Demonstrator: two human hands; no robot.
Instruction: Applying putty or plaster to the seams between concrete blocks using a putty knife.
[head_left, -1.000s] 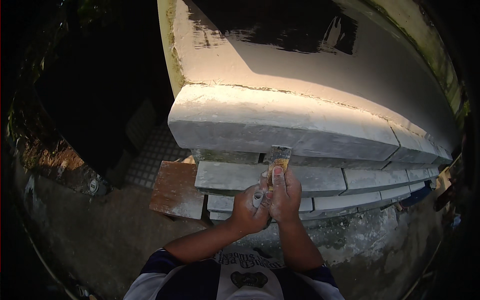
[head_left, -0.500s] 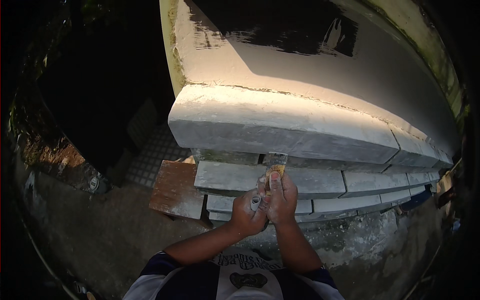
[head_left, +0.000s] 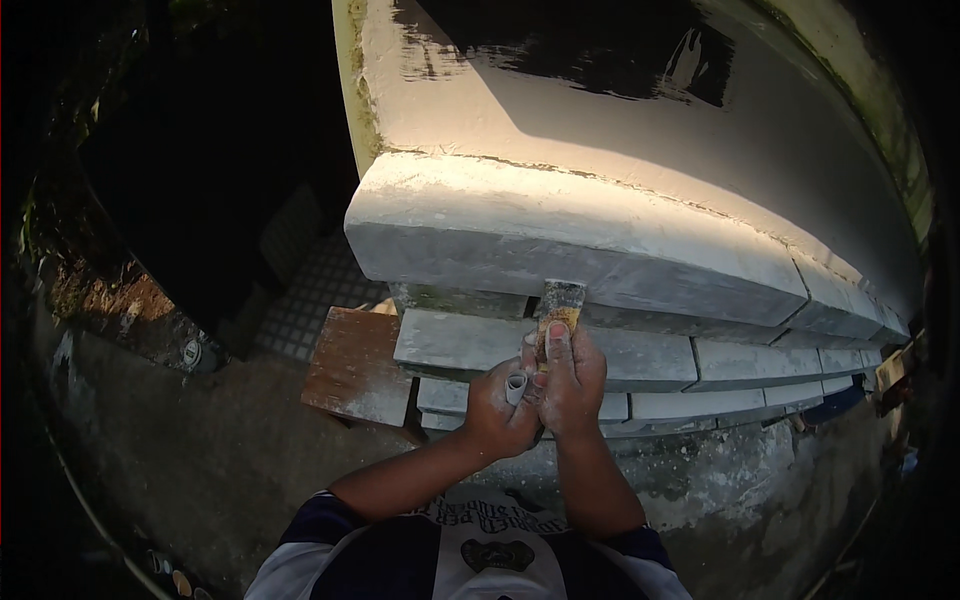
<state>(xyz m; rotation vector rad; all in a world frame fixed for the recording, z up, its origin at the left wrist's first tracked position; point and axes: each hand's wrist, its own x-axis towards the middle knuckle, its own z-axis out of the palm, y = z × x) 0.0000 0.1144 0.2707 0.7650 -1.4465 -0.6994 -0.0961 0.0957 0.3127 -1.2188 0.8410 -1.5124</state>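
My right hand (head_left: 574, 392) is closed round the handle of a putty knife (head_left: 564, 300), its thumb lying along the worn yellowish grip. The knife's broad, smeared blade points away from me and overlaps the lower edge of a grey-white ledge block (head_left: 560, 250); I cannot tell whether it touches. Close against it, my left hand (head_left: 495, 418) is curled round a small rolled grey-white tube (head_left: 515, 386), whose open end faces up. White dust coats the fingers of both hands.
Below the ledge, several whitish blocks (head_left: 470, 342) are stacked in stepped rows with dark gaps between. A dusty brown wooden stool (head_left: 350, 365) stands left of them. Behind the ledge rises a pale wall (head_left: 620, 135) with a black painted patch. Stained concrete ground (head_left: 250, 430) lies below.
The view has shifted slightly. Both hands have moved a little farther from me, and the knife's blade now overlaps more of the ledge's front face. Both grips stay the same.
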